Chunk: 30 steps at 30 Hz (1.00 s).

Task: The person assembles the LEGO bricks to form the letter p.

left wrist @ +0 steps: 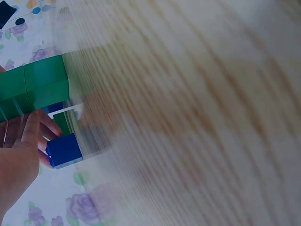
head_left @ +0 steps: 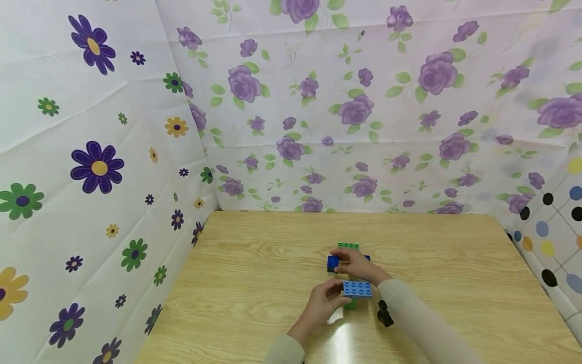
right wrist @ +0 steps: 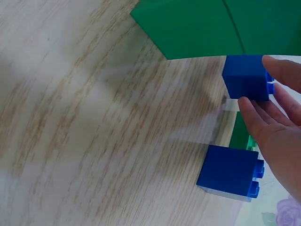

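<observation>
A light blue toy building brick (head_left: 356,289) sits on top of green bricks (head_left: 350,305). My left hand (head_left: 320,305) grips this stack from its left side. In the left wrist view the green bricks (left wrist: 46,82) look joined side by side. Farther back, my right hand (head_left: 355,264) pinches a dark blue brick (head_left: 333,263) between thumb and fingers, clearly seen in the right wrist view as a blue brick (right wrist: 247,79). A second dark blue brick (right wrist: 228,170) stands to its right, partly behind the hand in the head view. A green brick (head_left: 348,245) lies behind the blue ones.
The wooden table (head_left: 254,263) extends around the bricks. A purple-flowered cloth (head_left: 318,126) hangs at its back edge, a daisy-printed cloth (head_left: 132,212) on the left and a dotted cloth (head_left: 550,242) on the right. A black device (head_left: 385,313) is beside the right sleeve.
</observation>
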### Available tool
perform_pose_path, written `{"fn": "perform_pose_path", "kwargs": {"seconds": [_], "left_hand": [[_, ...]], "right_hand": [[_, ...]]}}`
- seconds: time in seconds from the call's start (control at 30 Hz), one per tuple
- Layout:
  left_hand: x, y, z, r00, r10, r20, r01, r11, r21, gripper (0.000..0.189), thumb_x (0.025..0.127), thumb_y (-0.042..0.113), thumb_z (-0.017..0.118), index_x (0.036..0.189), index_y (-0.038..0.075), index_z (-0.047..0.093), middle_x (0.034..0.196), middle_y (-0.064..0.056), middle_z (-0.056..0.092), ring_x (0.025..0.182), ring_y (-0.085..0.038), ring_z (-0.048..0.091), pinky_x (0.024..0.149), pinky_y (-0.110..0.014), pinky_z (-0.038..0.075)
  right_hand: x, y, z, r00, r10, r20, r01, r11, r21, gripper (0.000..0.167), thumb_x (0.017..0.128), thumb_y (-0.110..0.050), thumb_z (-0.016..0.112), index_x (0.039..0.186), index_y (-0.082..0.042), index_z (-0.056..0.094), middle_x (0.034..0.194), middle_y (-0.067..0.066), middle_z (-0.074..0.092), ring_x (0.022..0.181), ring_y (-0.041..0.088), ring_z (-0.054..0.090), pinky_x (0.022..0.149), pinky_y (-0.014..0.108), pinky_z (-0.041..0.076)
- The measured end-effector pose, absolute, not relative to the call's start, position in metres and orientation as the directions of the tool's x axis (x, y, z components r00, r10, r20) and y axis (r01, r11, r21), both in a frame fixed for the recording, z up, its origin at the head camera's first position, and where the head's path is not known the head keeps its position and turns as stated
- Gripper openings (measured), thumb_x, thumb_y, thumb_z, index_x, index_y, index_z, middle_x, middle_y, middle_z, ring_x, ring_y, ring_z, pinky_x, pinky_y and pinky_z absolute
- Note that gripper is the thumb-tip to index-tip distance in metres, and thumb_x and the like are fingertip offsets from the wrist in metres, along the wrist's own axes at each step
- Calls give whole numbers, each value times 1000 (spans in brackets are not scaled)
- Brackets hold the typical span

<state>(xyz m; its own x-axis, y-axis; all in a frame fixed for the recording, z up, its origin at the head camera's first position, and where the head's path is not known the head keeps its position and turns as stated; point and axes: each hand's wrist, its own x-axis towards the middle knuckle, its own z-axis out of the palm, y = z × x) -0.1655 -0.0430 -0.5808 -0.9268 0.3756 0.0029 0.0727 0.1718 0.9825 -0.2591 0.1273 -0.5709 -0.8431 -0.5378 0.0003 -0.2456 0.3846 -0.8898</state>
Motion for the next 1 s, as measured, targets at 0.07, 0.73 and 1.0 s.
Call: {"fn": "perform_pose_path", "kwargs": {"seconds": [0.07,0.73,1.0], "left_hand": [[-165,-43,-579,-926,377,2,71,170,983,36,86,9,72,121,7,62,122,-10,63,118,-27,58,98,-33,50],[-167,-41,-581,-932,361,-39,22,164,986,36,85,11,74,119,12,64,120,-4,64,116,-21,59,94,-25,52],[-167,-42,-581,-931,365,-33,26,155,988,37,85,11,73,121,9,64,120,-6,63,115,-22,59,94,-26,52]], "right_hand": [[-259,128,-572,-847,-532,2,-254,401,-880,47,90,2,64,133,11,46,134,29,48,124,46,46,100,52,47],[-259,131,-568,-862,-507,-4,-245,423,-873,38,93,-1,60,131,1,54,130,23,54,120,41,52,97,48,50],[-259,137,-557,-852,-522,36,-303,437,-847,40,95,-4,59,134,3,51,131,23,54,120,39,53,97,48,50]]}}
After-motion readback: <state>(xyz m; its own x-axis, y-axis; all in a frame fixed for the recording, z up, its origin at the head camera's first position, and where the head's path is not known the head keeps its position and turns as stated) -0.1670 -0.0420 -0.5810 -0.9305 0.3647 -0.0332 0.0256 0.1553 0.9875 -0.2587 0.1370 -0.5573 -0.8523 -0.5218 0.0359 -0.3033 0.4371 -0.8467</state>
